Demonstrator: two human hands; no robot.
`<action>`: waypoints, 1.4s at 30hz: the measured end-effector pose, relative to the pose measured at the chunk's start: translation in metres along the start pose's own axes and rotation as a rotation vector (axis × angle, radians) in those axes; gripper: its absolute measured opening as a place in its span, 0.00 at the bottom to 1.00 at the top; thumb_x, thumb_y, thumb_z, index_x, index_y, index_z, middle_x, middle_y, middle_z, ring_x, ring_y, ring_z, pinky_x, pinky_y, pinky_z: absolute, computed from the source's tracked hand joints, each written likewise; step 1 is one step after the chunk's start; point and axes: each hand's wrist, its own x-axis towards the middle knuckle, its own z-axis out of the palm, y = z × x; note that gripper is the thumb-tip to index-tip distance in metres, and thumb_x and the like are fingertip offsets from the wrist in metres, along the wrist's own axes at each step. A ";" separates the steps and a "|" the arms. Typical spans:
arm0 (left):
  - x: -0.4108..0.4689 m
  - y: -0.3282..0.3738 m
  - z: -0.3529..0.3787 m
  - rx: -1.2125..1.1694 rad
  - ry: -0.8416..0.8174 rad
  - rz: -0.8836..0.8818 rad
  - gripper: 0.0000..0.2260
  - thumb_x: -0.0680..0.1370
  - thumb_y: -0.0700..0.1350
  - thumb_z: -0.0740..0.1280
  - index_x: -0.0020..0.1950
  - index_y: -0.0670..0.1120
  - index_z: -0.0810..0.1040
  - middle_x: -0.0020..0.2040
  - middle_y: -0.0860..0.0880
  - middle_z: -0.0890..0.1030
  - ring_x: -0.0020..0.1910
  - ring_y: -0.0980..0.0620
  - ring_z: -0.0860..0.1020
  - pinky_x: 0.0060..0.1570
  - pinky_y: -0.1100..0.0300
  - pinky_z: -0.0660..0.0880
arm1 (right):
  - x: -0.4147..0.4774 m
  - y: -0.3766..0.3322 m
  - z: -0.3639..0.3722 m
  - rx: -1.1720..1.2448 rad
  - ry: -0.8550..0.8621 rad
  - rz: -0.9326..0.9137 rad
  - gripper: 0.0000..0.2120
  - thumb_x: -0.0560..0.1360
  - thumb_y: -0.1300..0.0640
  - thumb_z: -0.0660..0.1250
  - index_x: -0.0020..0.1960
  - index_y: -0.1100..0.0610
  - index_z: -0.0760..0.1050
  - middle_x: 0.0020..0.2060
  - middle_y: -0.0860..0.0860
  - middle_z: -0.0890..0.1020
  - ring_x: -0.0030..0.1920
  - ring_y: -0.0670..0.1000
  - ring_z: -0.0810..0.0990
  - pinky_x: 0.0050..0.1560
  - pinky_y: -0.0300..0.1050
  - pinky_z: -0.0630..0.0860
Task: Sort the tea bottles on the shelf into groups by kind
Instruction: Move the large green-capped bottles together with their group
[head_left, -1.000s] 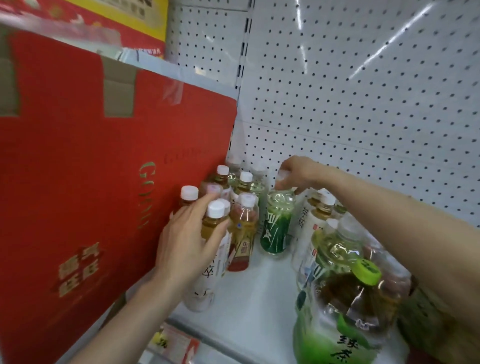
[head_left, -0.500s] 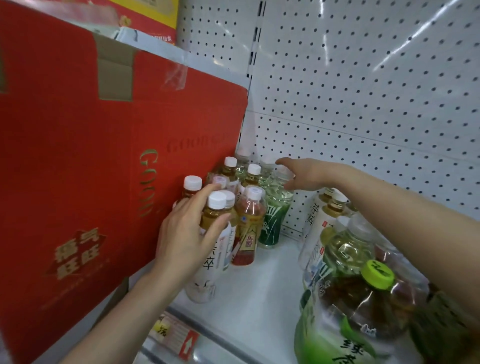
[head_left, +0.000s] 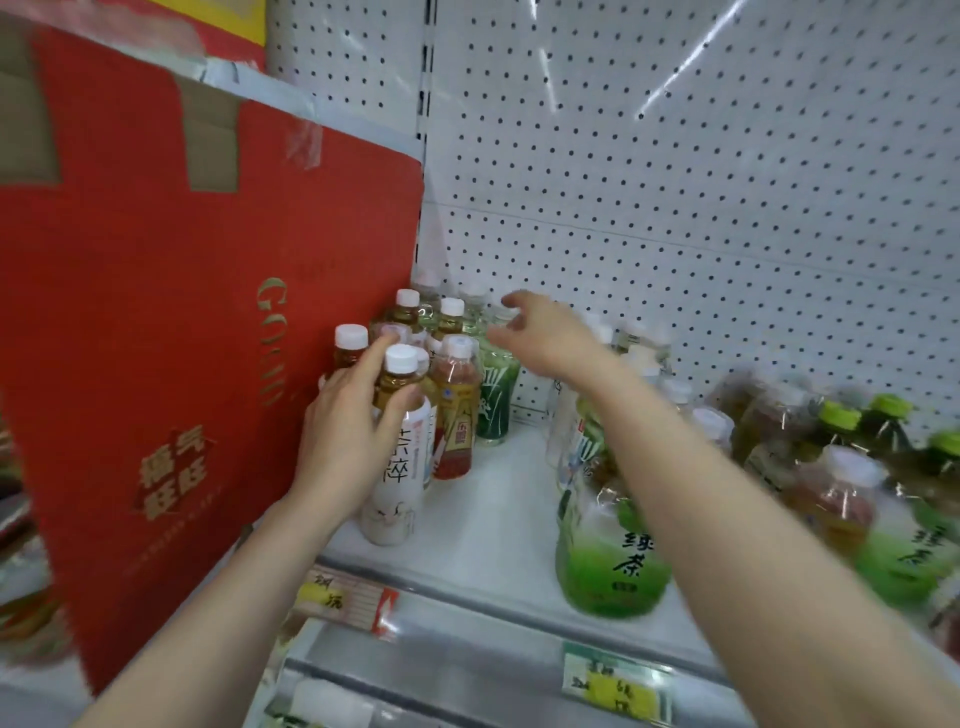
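Head view is showing, at the left of the frame, a red carton (head_left: 156, 312) standing against the small tea bottles (head_left: 451, 332) clustered at centre on the white shelf (head_left: 493, 519). The left hand (head_left: 348, 431) is wrapping its fingers (head_left: 376, 358) round the shoulder of the white-labelled bottle (head_left: 400, 473) at the cluster's front. Full and capped, it is likely weighing a fair bit. Its film label is probably slick, so the neck under the cap is offering the surer hold. Right of centre, the right hand (head_left: 540, 332) is hovering, blurred, fingers apart and holding nothing, by the top of the dark green bottle (head_left: 493, 400). Large green tea bottles (head_left: 613, 551) are standing at lower right.
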 end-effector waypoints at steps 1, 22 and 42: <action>0.000 0.001 -0.001 0.004 -0.007 -0.005 0.22 0.79 0.49 0.67 0.73 0.55 0.69 0.42 0.53 0.77 0.43 0.47 0.76 0.41 0.54 0.66 | 0.006 -0.005 0.019 0.061 0.001 0.058 0.29 0.81 0.48 0.62 0.77 0.58 0.60 0.71 0.56 0.72 0.62 0.55 0.77 0.58 0.49 0.74; -0.003 0.000 -0.008 -0.082 -0.103 -0.024 0.21 0.79 0.47 0.66 0.72 0.56 0.68 0.52 0.49 0.81 0.41 0.52 0.72 0.51 0.51 0.71 | -0.086 0.021 0.107 0.433 0.289 0.107 0.25 0.75 0.40 0.68 0.67 0.47 0.64 0.56 0.44 0.79 0.54 0.47 0.78 0.57 0.49 0.76; -0.119 0.168 0.070 -0.495 -0.361 0.360 0.22 0.79 0.43 0.68 0.72 0.54 0.70 0.67 0.56 0.71 0.63 0.56 0.74 0.65 0.54 0.72 | -0.291 0.146 -0.038 0.504 0.772 0.212 0.23 0.74 0.44 0.72 0.64 0.49 0.68 0.51 0.45 0.83 0.51 0.45 0.83 0.55 0.51 0.80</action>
